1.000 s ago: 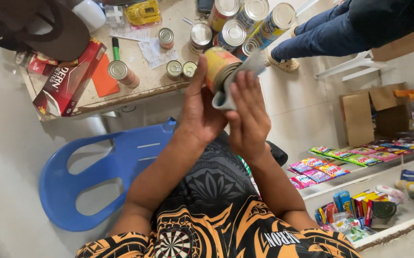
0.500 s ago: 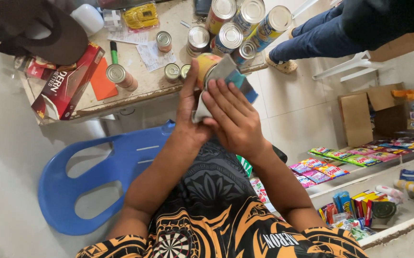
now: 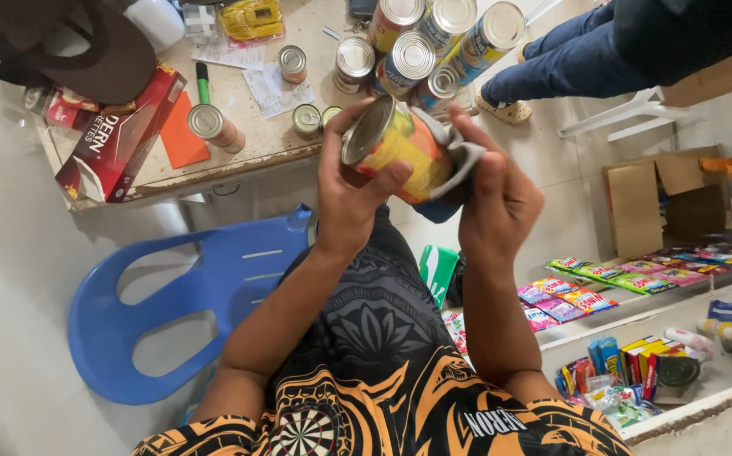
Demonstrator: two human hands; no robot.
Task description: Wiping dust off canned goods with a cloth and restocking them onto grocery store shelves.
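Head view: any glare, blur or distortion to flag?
Head view: even soft light; mild sheen on the silver lid of the yellow-labelled tin can held by the left hand and right hand; both sharp; wide-angle bending at the edges, blue plastic chair curved.

Eleven cans (image 3: 397, 152) — one blue chair (image 3: 182, 311).

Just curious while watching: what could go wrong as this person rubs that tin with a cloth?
The tin, held mid-air in the left hand, might slip and fall, since nothing supports it. The cloth under the right hand works near the tin's rim, which may be sharp. An elbow bump could topple the crowded cans on the table's edge.
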